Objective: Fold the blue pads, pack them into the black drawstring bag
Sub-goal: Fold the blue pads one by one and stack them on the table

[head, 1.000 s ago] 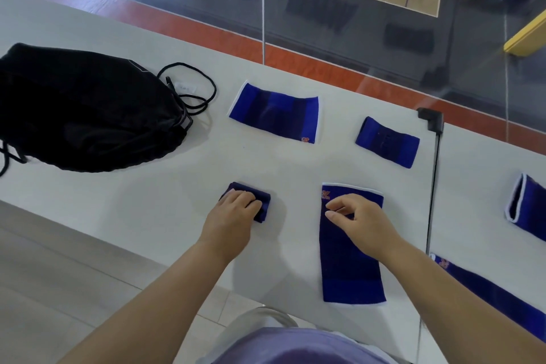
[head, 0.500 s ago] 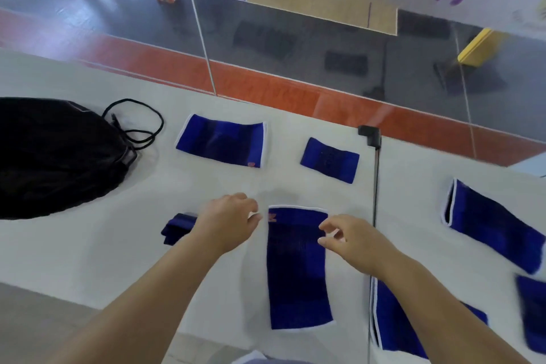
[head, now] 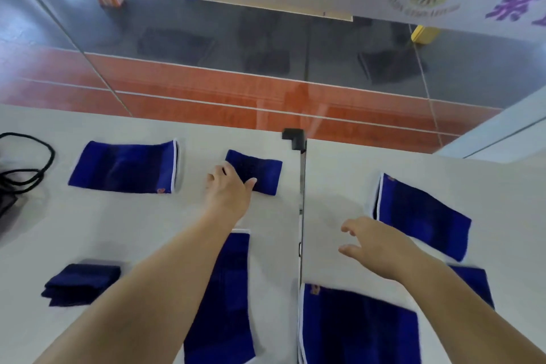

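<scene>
Surface: white table [head: 147,221] (glass beyond)
Left hand [head: 229,190]: open, touching small pad [head: 260,170]
Right hand [head: 375,245]: open, empty, above table
Folded pad [head: 81,282]: near left edge

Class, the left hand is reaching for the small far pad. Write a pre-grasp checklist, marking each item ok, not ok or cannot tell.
1. Left hand at the small pad: ok, touching its left edge.
2. Pad gripped by the fingers: cannot tell.
3. Small pad clear of other pads: ok, lies alone.
4. Right hand free: ok, open, holds nothing.
5. Folded pad stays folded: ok, at near left.
6. Bag mouth open: cannot tell, only its cord shows.
</scene>
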A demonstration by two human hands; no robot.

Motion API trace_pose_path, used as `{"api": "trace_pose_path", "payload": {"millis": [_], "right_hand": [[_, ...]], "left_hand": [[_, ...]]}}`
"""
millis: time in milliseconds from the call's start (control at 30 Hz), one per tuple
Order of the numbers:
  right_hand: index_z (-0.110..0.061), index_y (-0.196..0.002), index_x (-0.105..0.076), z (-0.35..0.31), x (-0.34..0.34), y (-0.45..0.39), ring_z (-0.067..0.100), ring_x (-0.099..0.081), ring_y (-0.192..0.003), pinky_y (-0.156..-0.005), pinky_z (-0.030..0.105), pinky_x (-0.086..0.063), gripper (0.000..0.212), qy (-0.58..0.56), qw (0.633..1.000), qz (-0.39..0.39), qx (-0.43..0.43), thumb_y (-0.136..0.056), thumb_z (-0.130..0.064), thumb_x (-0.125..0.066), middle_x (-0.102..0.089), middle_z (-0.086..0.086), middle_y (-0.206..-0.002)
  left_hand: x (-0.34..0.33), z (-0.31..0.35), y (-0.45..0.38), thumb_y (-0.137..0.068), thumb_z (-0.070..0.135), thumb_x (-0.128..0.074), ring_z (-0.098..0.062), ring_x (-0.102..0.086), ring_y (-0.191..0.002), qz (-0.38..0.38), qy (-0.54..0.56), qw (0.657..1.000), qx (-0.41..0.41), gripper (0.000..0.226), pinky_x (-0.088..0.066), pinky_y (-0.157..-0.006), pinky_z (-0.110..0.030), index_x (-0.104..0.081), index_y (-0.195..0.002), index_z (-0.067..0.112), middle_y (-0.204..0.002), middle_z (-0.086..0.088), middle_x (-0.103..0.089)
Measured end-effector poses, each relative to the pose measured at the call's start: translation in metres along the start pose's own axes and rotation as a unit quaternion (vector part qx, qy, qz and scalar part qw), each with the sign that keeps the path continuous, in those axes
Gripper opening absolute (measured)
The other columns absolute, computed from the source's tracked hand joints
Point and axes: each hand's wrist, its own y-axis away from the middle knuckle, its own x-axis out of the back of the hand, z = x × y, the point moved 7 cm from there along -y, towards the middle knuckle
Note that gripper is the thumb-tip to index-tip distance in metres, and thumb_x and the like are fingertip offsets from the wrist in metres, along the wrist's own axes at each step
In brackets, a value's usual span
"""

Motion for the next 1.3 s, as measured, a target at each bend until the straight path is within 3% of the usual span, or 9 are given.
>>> {"api": "trace_pose_path", "payload": {"millis": [133,300,400,500,633,767,933,1100,1300], "right_hand": [[-0.026,-0.134,-0.043,0.019,0.000,-0.002,0.017,-0.054,-0.117,-0.095,0.032,-0.045,0.046,-0.007,1.000,-0.006,-0.006,-0.092,-0.044,-0.051,-0.049,-0.005,-0.136],[-0.026,-0.134,-0.043,0.033,-0.005,-0.003,0.016,-0.054,-0.116,-0.094,0.030,-0.045,0.046,-0.008,1.000,-0.013,-0.004,-0.092,-0.045,-0.050,-0.049,-0.006,-0.135],[-0.026,-0.134,-0.044,0.041,-0.011,-0.002,0.016,-0.052,-0.117,-0.096,0.030,-0.043,0.046,-0.012,1.000,-0.019,0.002,-0.092,-0.045,-0.050,-0.049,-0.006,-0.135],[-0.025,-0.133,-0.046,0.050,-0.017,0.002,0.015,-0.051,-0.118,-0.099,0.031,-0.042,0.046,-0.034,0.999,-0.017,0.002,-0.092,-0.044,-0.052,-0.050,-0.005,-0.134],[-0.026,-0.131,-0.047,0.074,-0.026,0.018,0.014,-0.055,-0.112,-0.095,0.027,-0.043,0.044,-0.075,0.997,0.002,-0.023,-0.091,-0.043,-0.053,-0.054,-0.005,-0.130],[-0.027,-0.125,-0.052,0.103,-0.036,0.043,0.010,-0.058,-0.102,-0.087,0.025,-0.046,0.036,-0.129,0.989,0.057,-0.043,-0.092,-0.041,-0.054,-0.058,-0.009,-0.120],[-0.024,-0.116,-0.058,0.150,-0.051,0.078,0.009,-0.059,-0.095,-0.084,0.028,-0.050,0.029,-0.169,0.972,0.135,-0.093,-0.093,-0.040,-0.051,-0.062,-0.012,-0.109],[-0.020,-0.101,-0.061,0.211,-0.067,0.109,0.014,-0.056,-0.083,-0.073,0.029,-0.047,0.016,-0.219,0.934,0.210,-0.187,-0.092,-0.030,-0.054,-0.061,-0.006,-0.100],[-0.014,-0.128,-0.047,0.268,-0.090,0.119,0.025,-0.055,-0.106,-0.082,0.035,-0.048,0.045,-0.260,0.899,0.204,-0.289,-0.089,-0.033,-0.059,-0.049,0.006,-0.123]], "left_hand": [[-0.007,0.006,-0.005,-0.095,0.046,-0.043,-0.035,-0.039,-0.118,0.023,-0.028,0.998,0.043,0.063,-0.038,-0.095,-0.041,-0.028,-0.137,0.002,-0.134,-0.019,-0.037],[-0.008,0.012,0.002,-0.087,0.021,-0.065,-0.034,-0.048,-0.113,0.030,0.188,0.979,0.077,0.051,-0.042,-0.094,-0.042,-0.037,-0.126,0.004,-0.127,-0.016,-0.045],[-0.007,0.015,0.018,-0.085,0.014,-0.064,-0.024,-0.056,-0.088,0.018,0.278,0.958,0.073,0.037,-0.047,-0.070,-0.032,-0.045,-0.116,0.009,-0.109,-0.009,-0.055],[-0.005,0.024,0.033,-0.088,0.020,-0.061,-0.016,-0.054,-0.071,0.008,0.319,0.947,0.033,0.017,-0.037,-0.054,-0.023,-0.052,-0.101,0.015,-0.085,0.001,-0.058],[0.005,0.052,0.057,-0.090,0.022,-0.057,-0.011,-0.061,-0.076,-0.008,0.372,0.928,-0.036,0.005,-0.046,-0.060,-0.023,-0.054,-0.090,0.025,-0.088,0.005,-0.063],[0.002,0.093,0.084,-0.090,0.017,-0.057,-0.021,-0.069,-0.085,-0.090,0.412,0.902,-0.092,0.019,-0.057,-0.078,-0.043,-0.055,-0.088,0.036,-0.094,0.008,-0.068],[-0.027,0.149,0.129,-0.094,0.009,-0.053,-0.019,-0.068,-0.086,-0.193,0.414,0.878,-0.145,0.023,-0.060,-0.069,-0.042,-0.056,-0.092,0.031,-0.093,0.004,-0.068],[-0.072,0.181,0.162,-0.094,0.012,-0.051,-0.016,-0.069,-0.078,-0.247,0.361,0.884,-0.163,0.029,-0.054,-0.060,-0.031,-0.058,-0.091,0.039,-0.090,0.006,-0.072],[-0.115,0.204,0.183,-0.094,0.017,-0.051,-0.021,-0.067,-0.090,-0.282,0.314,0.895,-0.145,0.021,-0.059,-0.067,-0.041,-0.056,-0.095,0.038,-0.098,0.004,-0.070]]}}
